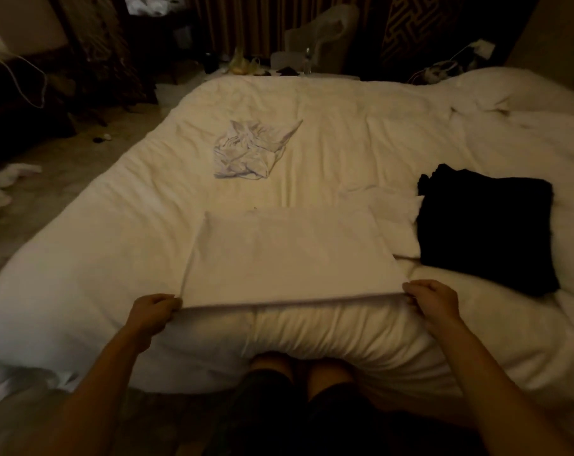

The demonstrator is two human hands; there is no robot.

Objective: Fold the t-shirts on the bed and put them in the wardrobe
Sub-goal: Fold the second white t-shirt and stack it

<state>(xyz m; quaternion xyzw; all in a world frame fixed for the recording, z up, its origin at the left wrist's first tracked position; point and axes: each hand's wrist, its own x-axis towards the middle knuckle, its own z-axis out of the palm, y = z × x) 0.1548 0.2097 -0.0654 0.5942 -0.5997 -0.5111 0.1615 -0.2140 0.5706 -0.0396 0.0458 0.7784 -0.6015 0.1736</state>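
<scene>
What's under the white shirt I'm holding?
The white t-shirt rests on the duvet, the left hand and right hand gripping its near corners. Whatever lies beneath its middle is covered.

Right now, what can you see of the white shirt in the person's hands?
The white shirt is folded into a smooth, wide rectangle of soft, plain cloth. It lies flat on the bed, near its front edge. The left hand and right hand pinch its two near corners.

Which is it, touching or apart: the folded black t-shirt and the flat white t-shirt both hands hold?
Apart. The head view shows a strip of white duvet between the folded black t-shirt and the flat white t-shirt.
</scene>
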